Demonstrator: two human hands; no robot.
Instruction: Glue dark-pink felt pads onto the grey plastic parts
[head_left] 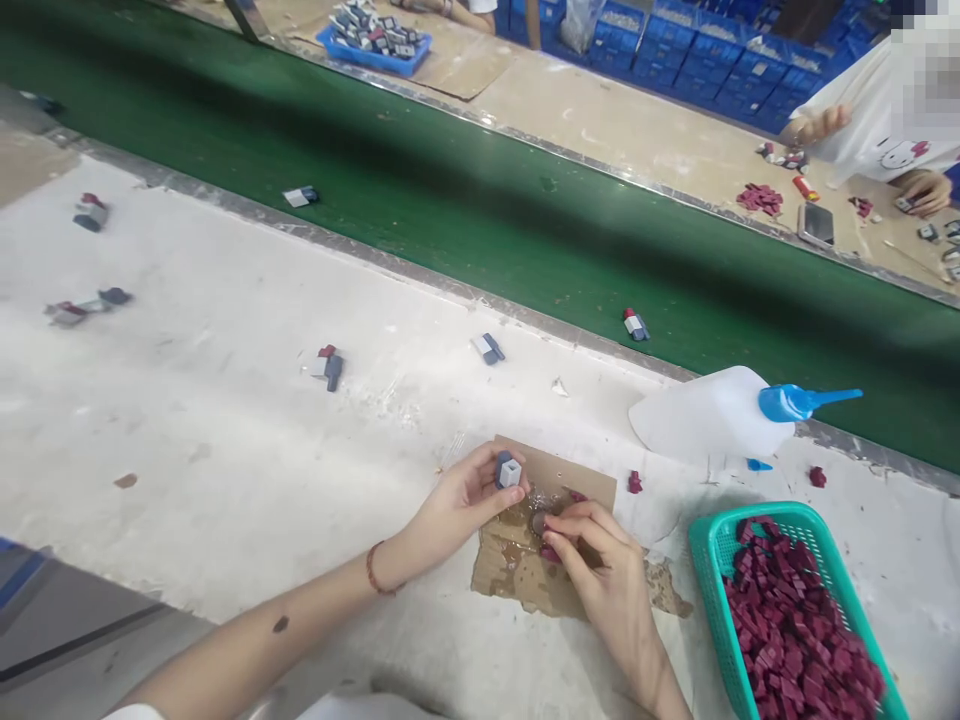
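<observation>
My left hand (480, 490) grips a small grey and dark blue plastic part (508, 472), its square opening facing up, above the left edge of a brown cardboard piece (577, 480). Over the same cardboard, my right hand (592, 540) has thumb and forefinger pinched at a small round dark thing, too small to name. A maroon piece (551, 553) shows beside those fingertips. Wet, shiny patches cover parts of the cardboard. To the right stands a green basket (703, 560) filled with maroon pieces (787, 630).
A white bottle (697, 415) with a blue nozzle lies behind the basket. Grey and blue parts (330, 368) are scattered on the white table (247, 430). A green conveyor belt (450, 190) crosses behind. Across it, a person's hands (924, 190) are near a phone (816, 224).
</observation>
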